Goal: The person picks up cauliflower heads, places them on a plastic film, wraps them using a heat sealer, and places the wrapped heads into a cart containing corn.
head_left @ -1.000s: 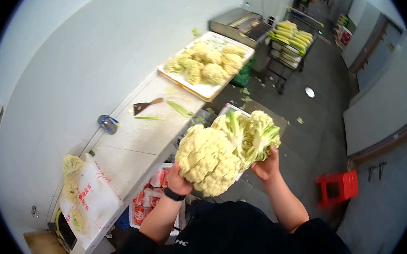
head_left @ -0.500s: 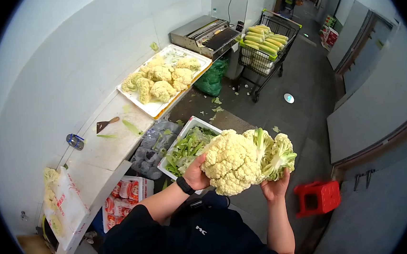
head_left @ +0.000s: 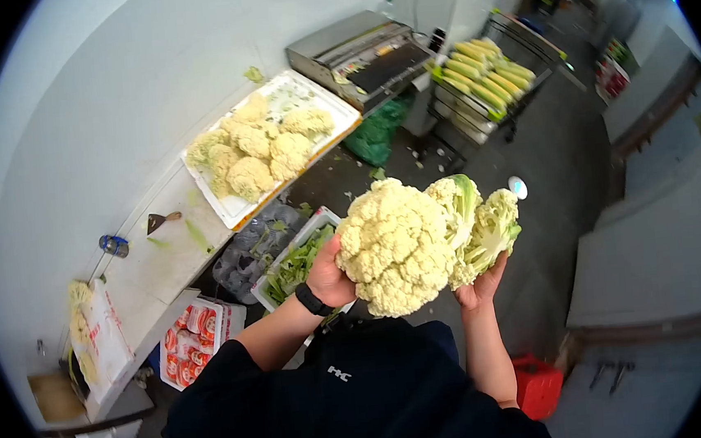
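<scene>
A large pale cauliflower (head_left: 394, 247) is held in front of my chest, its rounded curds facing up. My left hand (head_left: 329, 275), with a black watch on the wrist, grips its left side. Against its right side sit smaller cauliflower pieces (head_left: 488, 237) with pale green stems. My right hand (head_left: 484, 282) supports these from below and the right; its fingers are partly hidden behind them. Beneath the large head, a white foam box (head_left: 262, 294) of green leaf trimmings is partly covered. Several more cauliflowers (head_left: 254, 140) lie on a white tray (head_left: 331, 97) on the counter.
A scraper (head_left: 161, 221) and a blue can (head_left: 114, 245) rest on the counter (head_left: 149, 272). Behind the tray stands a metal wrapping machine (head_left: 362, 57). A cart holds corn (head_left: 487, 76). Red-and-white packages (head_left: 191, 343) fill a box below; a red stool (head_left: 538, 387) stands at right.
The view has turned, so counter and tray shift left and the cart shifts right. Both hands still hold the cauliflowers, now a little higher in view.
</scene>
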Motion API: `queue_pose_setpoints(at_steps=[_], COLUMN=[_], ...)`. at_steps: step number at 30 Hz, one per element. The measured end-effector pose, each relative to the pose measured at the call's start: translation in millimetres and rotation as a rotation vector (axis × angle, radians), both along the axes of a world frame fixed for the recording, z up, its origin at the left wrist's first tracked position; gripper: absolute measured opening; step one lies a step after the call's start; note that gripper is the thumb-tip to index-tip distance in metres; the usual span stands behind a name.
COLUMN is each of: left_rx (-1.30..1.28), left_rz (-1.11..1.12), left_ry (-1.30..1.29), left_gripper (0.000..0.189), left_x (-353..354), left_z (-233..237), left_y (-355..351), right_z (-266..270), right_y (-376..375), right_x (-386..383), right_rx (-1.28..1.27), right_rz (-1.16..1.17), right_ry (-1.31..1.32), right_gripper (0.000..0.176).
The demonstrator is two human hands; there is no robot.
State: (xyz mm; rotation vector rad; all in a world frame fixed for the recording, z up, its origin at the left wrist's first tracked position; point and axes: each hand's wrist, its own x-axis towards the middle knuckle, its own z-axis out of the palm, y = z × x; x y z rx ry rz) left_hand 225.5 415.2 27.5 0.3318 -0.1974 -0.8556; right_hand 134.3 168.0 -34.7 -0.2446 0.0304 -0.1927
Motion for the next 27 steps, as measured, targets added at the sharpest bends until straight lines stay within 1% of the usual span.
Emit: queue_pose_setpoints(at_steps=[2, 4, 6, 8, 10, 12, 14, 15, 16, 17, 18, 19, 20, 22, 25, 27], left_rx=[0.071, 0.065, 0.030, 0.055, 0.085, 0.093, 0.092, 0.118, 0.120, 0.079, 0.040, 0.043, 0.092, 0.222, 0.238, 0.345], left_rz=[0.083, 0.169, 0.182, 0.270, 0.386, 0.449, 0.601, 0.664, 0.693, 0.790, 0.885, 0.913, 0.959, 1.042, 1.083, 1.071], left_ry=[-0.077, -0.061, 0.013, -0.007, -0.031, -0.070, -0.125, -0.150, -0.144, -0.158, -0.175, -0.176, -0.105, 0.052, 0.107, 0.219], left_gripper=[0.089, 0.087, 0.086, 0.087, 0.089, 0.091, 0.091, 0.087, 0.087, 0.077, 0.068, 0.068, 0.066, 0.059, 0.059, 0.063], left_x=[20.1, 43.3, 63.0, 83.8, 101.8, 124.5, 148.9, 160.6, 174.4, 190.5, 207.3, 226.9, 248.5, 290.0, 367.3, 417.9], left_z=[3.7, -1.7, -9.6, -14.6, -9.9, -2.0, 14.5, 23.5, 25.9, 26.7, 27.0, 23.8, 17.2, 18.6, -10.6, -31.9], left_y=[-16.7, -30.3, -45.3, -60.6, -80.7, -97.7, -108.4, -110.8, -112.2, -111.0, -106.1, -96.2, -82.8, -64.3, -27.7, -5.4], right_z=[-3.6, -8.1, -13.0, -11.0, -7.7, -6.7, -0.5, -4.2, -5.9, 2.2, 9.1, 16.5, 22.7, 29.6, 28.5, 20.2], right_y=[-16.8, -33.6, -49.9, -65.7, -89.9, -118.2, -133.0, -143.0, -150.2, -151.8, -152.3, -150.9, -148.4, -145.5, -149.7, -153.4], right_x=[38.0, 81.1, 125.4, 168.9, 214.7, 264.5, 312.1, 334.0, 352.2, 368.6, 382.4, 397.6, 412.0, 436.5, 471.0, 495.4], right_rx=[0.006, 0.044, 0.029, 0.075, 0.054, 0.023, 0.007, 0.040, 0.070, 0.139, 0.140, 0.204, 0.270, 0.231, 0.275, 0.253], right_rz=[0.051, 0.102, 0.189, 0.275, 0.330, 0.435, 0.453, 0.511, 0.571, 0.596, 0.627, 0.669, 0.707, 0.716, 0.761, 0.727], right_ry=[0.001, 0.026, 0.022, -0.025, 0.005, 0.004, 0.024, -0.021, -0.065, -0.098, -0.091, -0.125, -0.159, -0.169, -0.142, -0.107], right_gripper=[0.081, 0.080, 0.080, 0.080, 0.080, 0.079, 0.078, 0.078, 0.078, 0.078, 0.078, 0.077, 0.076, 0.076, 0.075, 0.075])
